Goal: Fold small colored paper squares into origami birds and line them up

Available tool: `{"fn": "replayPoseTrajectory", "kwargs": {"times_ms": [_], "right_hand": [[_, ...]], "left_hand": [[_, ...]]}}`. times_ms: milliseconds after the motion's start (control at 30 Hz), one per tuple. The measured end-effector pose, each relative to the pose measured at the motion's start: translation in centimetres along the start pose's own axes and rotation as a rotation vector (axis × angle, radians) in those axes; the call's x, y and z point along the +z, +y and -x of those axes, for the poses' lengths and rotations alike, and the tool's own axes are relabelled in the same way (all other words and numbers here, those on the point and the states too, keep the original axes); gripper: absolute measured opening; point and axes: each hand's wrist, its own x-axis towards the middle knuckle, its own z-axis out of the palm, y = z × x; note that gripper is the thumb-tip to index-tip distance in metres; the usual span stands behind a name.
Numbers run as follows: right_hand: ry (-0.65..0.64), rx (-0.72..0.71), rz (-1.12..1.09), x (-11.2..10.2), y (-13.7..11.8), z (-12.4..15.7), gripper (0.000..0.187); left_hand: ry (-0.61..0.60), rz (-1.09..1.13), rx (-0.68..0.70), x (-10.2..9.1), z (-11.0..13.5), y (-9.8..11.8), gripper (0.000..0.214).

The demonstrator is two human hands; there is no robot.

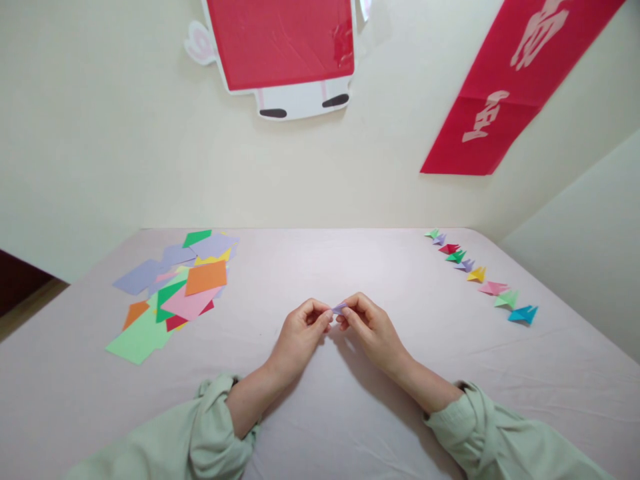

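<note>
Between my two hands, above the middle of the table, is a small folded piece of purple paper (339, 309). My left hand (306, 327) is closed, its thumb and forefinger pinched at the paper's left end. On the other side, my right hand (367, 327) pinches the same paper between thumb and fingers. Most of the paper is hidden by the fingertips, so its full folded shape does not show.
A loose pile of coloured paper sheets (206, 277) lies on the left of the cloth-covered table (320, 427). Along the right side runs a slanting row of several small folded paper figures, with a blue one (523, 315) nearest. A wall (320, 180) stands behind the table.
</note>
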Motion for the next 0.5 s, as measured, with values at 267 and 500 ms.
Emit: {"fn": "replayPoseTrajectory", "kwargs": {"times_ms": [267, 500], "right_hand": [[0.007, -0.014, -0.006, 0.09, 0.14, -0.13, 0.012], [0.004, -0.008, -0.030, 0.05, 0.02, -0.14, 0.014]], "left_hand": [[0.013, -0.019, 0.018, -0.11, 0.02, -0.13, 0.021], [0.016, -0.059, 0.065, -0.17, 0.14, 0.06, 0.019]]}}
